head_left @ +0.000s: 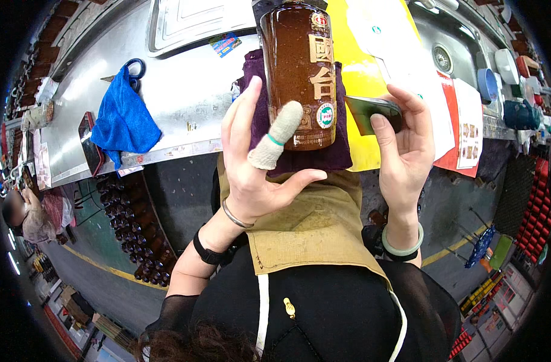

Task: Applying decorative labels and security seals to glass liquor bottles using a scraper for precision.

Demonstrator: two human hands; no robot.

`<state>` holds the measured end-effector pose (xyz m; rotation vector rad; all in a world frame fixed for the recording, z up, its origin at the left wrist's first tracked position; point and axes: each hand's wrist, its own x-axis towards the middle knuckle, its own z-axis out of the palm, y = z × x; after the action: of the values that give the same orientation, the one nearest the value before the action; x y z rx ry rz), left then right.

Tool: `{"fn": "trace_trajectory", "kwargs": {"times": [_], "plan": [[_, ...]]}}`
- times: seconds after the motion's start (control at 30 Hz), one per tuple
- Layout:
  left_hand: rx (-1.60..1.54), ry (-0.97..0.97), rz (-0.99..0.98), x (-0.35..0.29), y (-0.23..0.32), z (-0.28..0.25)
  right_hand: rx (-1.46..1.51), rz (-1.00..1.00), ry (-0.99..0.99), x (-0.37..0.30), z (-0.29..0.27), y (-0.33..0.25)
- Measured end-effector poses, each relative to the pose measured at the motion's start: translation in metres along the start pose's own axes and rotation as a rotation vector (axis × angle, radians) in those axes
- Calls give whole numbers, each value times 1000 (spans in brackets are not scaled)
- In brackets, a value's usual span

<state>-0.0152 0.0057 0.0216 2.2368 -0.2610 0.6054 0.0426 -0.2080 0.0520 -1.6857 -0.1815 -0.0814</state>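
A large brown glass bottle (287,66) with gold lettering and a small round green-and-white mark lies on a folded dark purple cloth (342,148). My left hand (248,163) is at the bottle's lower left, fingers spread and thumb stretched out. Its index finger wears a cream cloth finger cover with a green band and overlaps the glass; whether it presses there I cannot tell. To the right of the bottle, my right hand (408,136) pinches a thin, dark, glossy flat piece (365,110) between thumb and fingers. The piece's tip points at the bottle's side.
Blue cloth (127,120) lies by blue-handled scissors (133,67) on the steel table (185,90). A metal tray (203,24) stands farther back. Yellow and white sheets (360,60) spread right, before a sink (462,36). Dark bottles (130,235) stand below left.
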Motion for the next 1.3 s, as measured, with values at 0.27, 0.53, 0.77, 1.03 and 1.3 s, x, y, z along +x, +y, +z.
{"fn": "trace_trajectory", "kwargs": {"times": [0.27, 0.53, 0.77, 1.03, 1.3], "plan": [[66, 137, 81, -9, -21, 20, -511, -802, -328, 9, -1, 0], [-102, 180, -174, -19, -21, 30, -576, -921, -432, 31, 3, -21], [131, 178, 39, 0, -8, 13, -567, -881, -366, 29, -1, -19], [52, 228, -11, -9, -17, 23, -540, -945, -388, 21, 8, -24], [62, 250, 59, 4, -5, 21, -433, -548, -348, 21, 10, -39]]}}
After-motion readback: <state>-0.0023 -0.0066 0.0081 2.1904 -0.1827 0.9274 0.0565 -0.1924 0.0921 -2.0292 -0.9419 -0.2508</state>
